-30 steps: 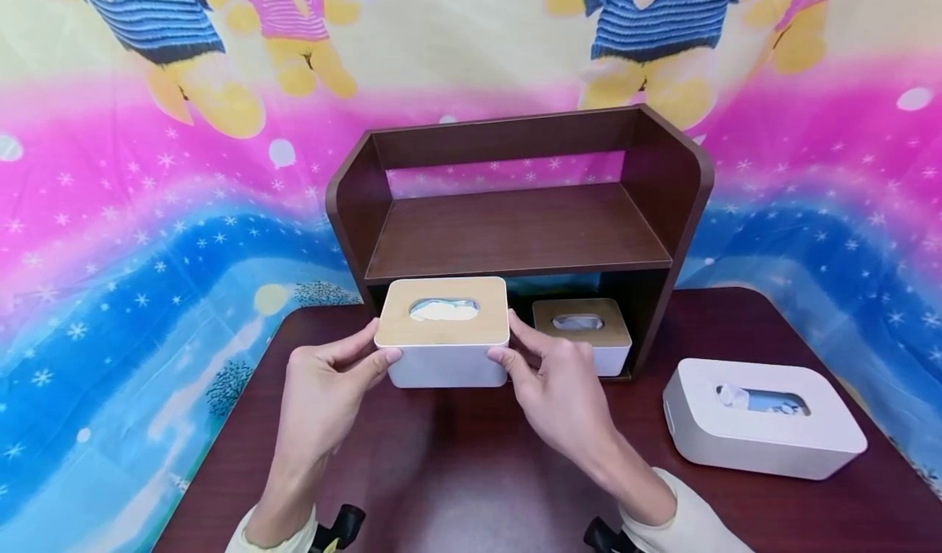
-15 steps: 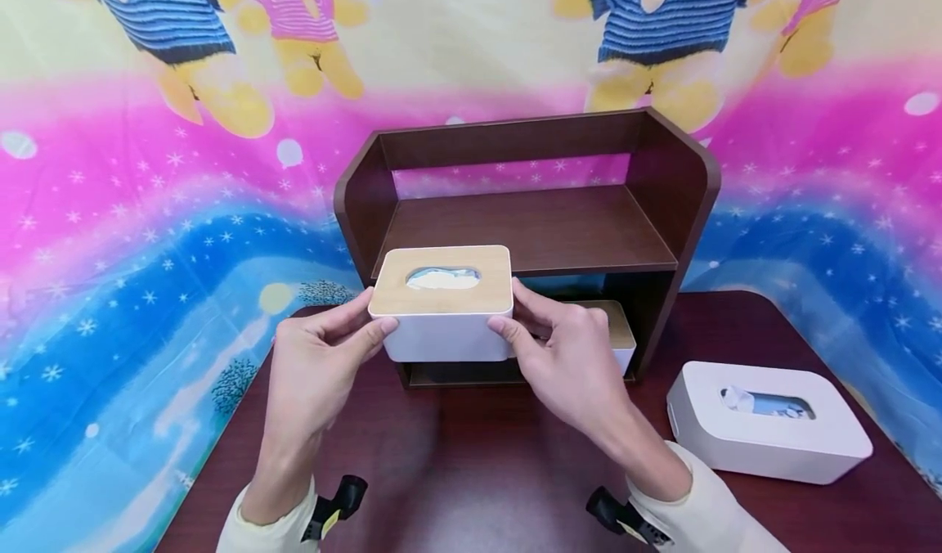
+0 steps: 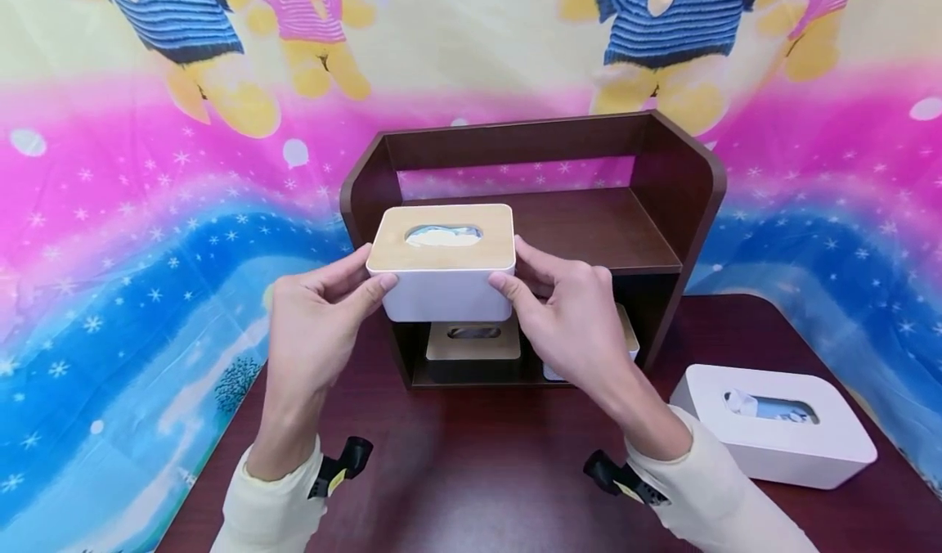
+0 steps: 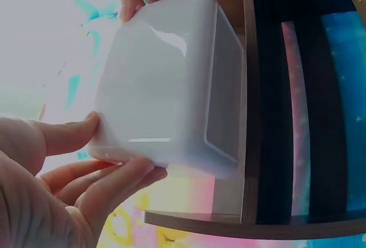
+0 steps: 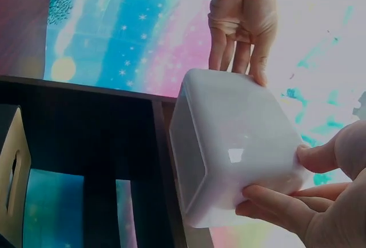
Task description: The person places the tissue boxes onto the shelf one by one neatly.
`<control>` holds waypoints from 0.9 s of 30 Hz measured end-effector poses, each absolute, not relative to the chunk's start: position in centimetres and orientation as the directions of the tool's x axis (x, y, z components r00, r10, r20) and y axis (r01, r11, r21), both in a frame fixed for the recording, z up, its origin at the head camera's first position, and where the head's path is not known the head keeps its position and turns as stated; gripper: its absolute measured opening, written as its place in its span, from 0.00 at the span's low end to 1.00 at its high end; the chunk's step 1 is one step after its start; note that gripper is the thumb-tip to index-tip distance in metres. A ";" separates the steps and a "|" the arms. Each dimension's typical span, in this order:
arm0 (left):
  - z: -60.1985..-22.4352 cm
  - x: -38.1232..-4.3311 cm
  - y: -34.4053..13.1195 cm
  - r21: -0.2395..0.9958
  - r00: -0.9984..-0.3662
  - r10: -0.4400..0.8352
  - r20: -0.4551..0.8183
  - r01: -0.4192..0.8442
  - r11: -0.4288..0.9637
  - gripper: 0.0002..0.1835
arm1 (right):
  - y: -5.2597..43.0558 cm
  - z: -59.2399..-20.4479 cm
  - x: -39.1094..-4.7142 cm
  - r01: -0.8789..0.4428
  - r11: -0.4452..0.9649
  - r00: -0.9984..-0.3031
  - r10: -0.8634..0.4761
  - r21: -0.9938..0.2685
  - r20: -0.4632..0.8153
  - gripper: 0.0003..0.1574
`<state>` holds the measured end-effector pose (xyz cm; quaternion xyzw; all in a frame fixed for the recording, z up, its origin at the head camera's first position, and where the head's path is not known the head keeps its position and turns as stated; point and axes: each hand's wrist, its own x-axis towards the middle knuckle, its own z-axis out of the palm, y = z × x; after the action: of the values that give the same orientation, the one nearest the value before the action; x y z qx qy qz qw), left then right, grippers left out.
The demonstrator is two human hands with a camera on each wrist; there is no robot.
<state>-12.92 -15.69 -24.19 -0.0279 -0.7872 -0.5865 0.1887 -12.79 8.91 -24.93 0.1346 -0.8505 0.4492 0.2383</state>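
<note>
Since the earlier frame the wood-topped tissue box point(image 3: 449, 295) has risen to mid-frame, before the upper board of the shelf unit point(image 3: 596, 222). Left hand point(image 3: 312, 324) and right hand point(image 3: 577, 316) pinch its opposite ends, thumbs at the front corners, fingers partly closed along the sides, probably to keep it level. Below sits a second box point(image 3: 474, 348); a third point(image 3: 629, 332) is mostly hidden. A white box point(image 3: 780, 451) rests on the tabletop point(image 3: 478, 471), lower right.
</note>
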 end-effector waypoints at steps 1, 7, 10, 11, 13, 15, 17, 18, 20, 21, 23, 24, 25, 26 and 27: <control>-24.1 -13.2 -15.6 0.909 -0.923 -0.176 0.342 0.277 0.311 0.26 | 8.9 -24.9 -13.1 -0.446 0.564 -0.846 -0.014 -0.695 0.533 0.37; -24.1 -15.5 -15.0 0.909 -0.909 -0.178 0.378 0.327 0.260 0.29 | 8.5 -24.5 -15.1 -0.425 0.589 -0.848 0.005 -0.687 0.529 0.36; -24.3 -16.7 -14.6 0.914 -0.904 -0.184 0.387 0.348 0.211 0.29 | 8.1 -24.4 -16.0 -0.405 0.593 -0.856 0.022 -0.696 0.517 0.36; -24.4 -17.0 -14.5 0.915 -0.902 -0.188 0.390 0.355 0.193 0.29 | 8.0 -24.4 -16.3 -0.401 0.591 -0.858 0.026 -0.700 0.513 0.36; -24.5 -17.7 -14.2 0.914 -0.896 -0.200 0.397 0.366 0.178 0.29 | 7.9 -24.5 -16.8 -0.395 0.591 -0.859 0.033 -0.703 0.511 0.36; -24.6 -18.2 -13.9 0.910 -0.888 -0.219 0.405 0.367 0.193 0.29 | 7.7 -24.6 -17.3 -0.395 0.590 -0.857 0.040 -0.704 0.515 0.35; -24.7 -18.6 -13.7 0.906 -0.881 -0.237 0.411 0.365 0.215 0.29 | 7.6 -24.7 -17.8 -0.395 0.587 -0.854 0.049 -0.707 0.518 0.35; -24.7 -18.8 -13.6 0.904 -0.878 -0.244 0.412 0.362 0.225 0.28 | 7.6 -24.8 -18.0 -0.395 0.588 -0.852 0.054 -0.706 0.521 0.35; -24.8 -19.2 -13.5 0.901 -0.872 -0.258 0.416 0.357 0.245 0.28 | 7.4 -24.9 -18.5 -0.393 0.583 -0.851 0.062 -0.711 0.522 0.35; -24.8 -19.4 -13.4 0.901 -0.870 -0.265 0.416 0.355 0.251 0.28 | 7.3 -24.9 -18.7 -0.393 0.582 -0.850 0.066 -0.712 0.523 0.35; -24.9 -19.6 -13.3 0.902 -0.868 -0.278 0.412 0.346 0.256 0.28 | 7.1 -25.0 -19.1 -0.389 0.582 -0.850 0.073 -0.715 0.522 0.35; -24.9 -19.7 -13.3 0.904 -0.867 -0.285 0.409 0.341 0.259 0.28 | 7.1 -25.0 -19.3 -0.389 0.582 -0.849 0.076 -0.715 0.523 0.35; -25.0 -19.8 -13.3 0.905 -0.866 -0.294 0.405 0.334 0.263 0.28 | 7.0 -25.0 -19.4 -0.388 0.583 -0.847 0.080 -0.714 0.525 0.35; -25.0 -19.9 -13.2 0.907 -0.866 -0.300 0.400 0.329 0.262 0.28 | 6.9 -25.0 -19.6 -0.387 0.586 -0.845 0.084 -0.712 0.528 0.35; -25.1 -20.0 -13.2 0.910 -0.866 -0.307 0.394 0.321 0.262 0.28 | 6.8 -25.1 -19.8 -0.387 0.589 -0.842 0.087 -0.709 0.532 0.35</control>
<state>-19.99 -13.23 -25.06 -0.0048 -0.7513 -0.6073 0.2584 -19.76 6.82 -25.07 0.0881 -0.8506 0.4444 0.2669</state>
